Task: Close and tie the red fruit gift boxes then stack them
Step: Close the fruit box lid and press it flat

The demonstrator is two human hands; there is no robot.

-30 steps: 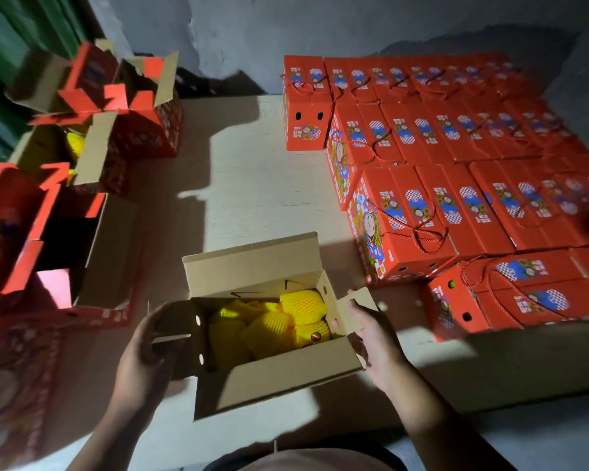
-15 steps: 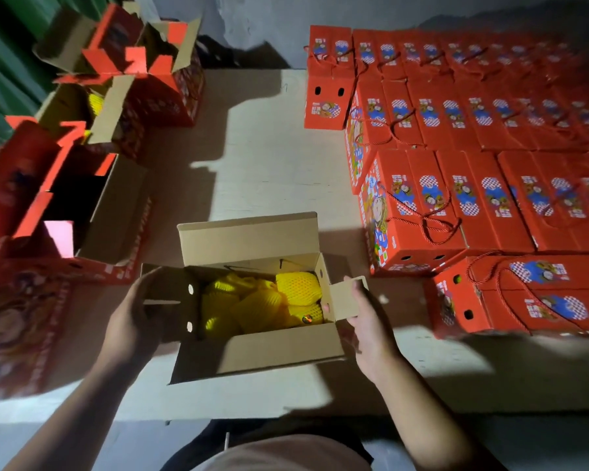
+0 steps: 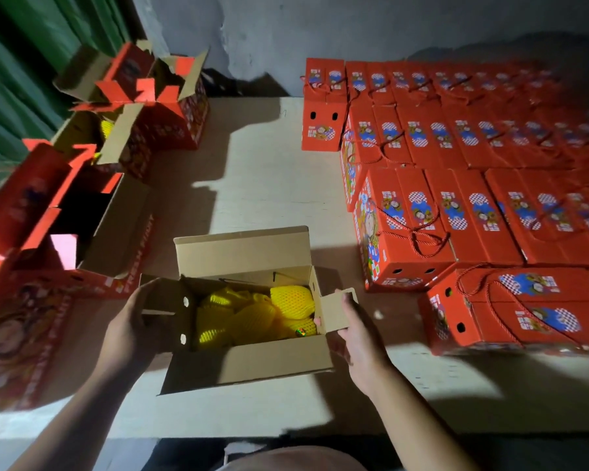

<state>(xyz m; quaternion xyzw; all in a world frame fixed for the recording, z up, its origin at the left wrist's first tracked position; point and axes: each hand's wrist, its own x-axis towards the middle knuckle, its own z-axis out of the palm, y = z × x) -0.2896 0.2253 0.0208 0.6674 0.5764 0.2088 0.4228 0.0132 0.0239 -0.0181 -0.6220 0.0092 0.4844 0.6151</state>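
Pale tabletop (image 3: 252, 171) across most of the frame, lit in patches, grey wall along the top, green curtain (image 3: 21, 62) in the upper left corner. Closed red boxes (image 3: 456, 158) packed in rows over the right half, red cord handles tied across their tops; one more closed box (image 3: 510, 311) lying alone at lower right, just beside the rows. Open red boxes (image 3: 92, 185) with raised flaps down the left edge, yellow showing inside one near the upper left.

Open gift box (image 3: 249, 358) at centre-bottom, brown cardboard inside facing up, long flaps spread toward top and bottom of the frame. Yellow net-wrapped fruit (image 3: 262, 317) filling its inside.

Left hand (image 3: 130, 328) at the box's left end, fingers curled round the left end flap (image 3: 165, 314), the one with two small holes, tipped inward over the fruit. Right hand (image 3: 357, 338) at the right end, thumb and fingers pinching the right end flap (image 3: 337, 311), which stands out from the box with its slotted tab uppermost.
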